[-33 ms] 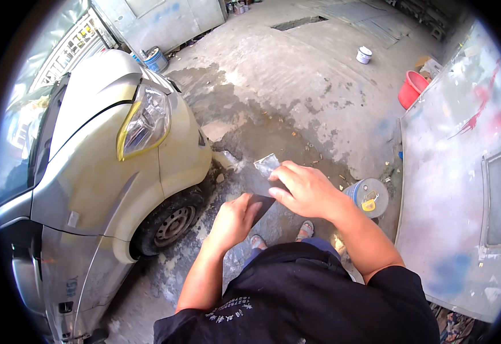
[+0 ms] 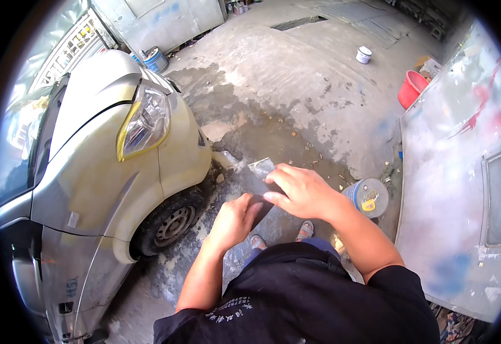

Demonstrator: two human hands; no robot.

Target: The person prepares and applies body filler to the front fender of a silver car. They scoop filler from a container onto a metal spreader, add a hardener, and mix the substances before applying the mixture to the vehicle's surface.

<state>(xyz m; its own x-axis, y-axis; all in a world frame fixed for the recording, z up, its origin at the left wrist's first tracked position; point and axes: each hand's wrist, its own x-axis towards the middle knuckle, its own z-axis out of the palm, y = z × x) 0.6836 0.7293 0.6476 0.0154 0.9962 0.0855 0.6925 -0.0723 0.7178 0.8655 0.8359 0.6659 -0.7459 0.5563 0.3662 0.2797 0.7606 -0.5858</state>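
In front of my body, my left hand (image 2: 234, 221) is closed, thumb on top, on a dark grey thin sheet (image 2: 258, 213) that looks like sandpaper. Just right of it and a little farther out, my right hand (image 2: 305, 192) pinches a thin, pale, flat piece (image 2: 260, 167) with a squarish end, whose exact kind I cannot make out. Its end sticks out past my right fingertips. The right thumb points at the dark sheet's edge; whether it touches is hard to tell. The fingers hide where the two pieces meet.
On the left stands a car (image 2: 84, 183) with patchy yellowish body panels, yellow tape around its headlight (image 2: 150, 117) and a front wheel (image 2: 173, 225). A lidded drum (image 2: 376, 192) stands to my right by a pale metal panel (image 2: 451, 172). Farther off are a red bucket (image 2: 412, 89) and a white pail (image 2: 364, 55).
My right hand has shifted slightly left and toward me, carrying the pale piece with it. The left hand has stayed nearly still.
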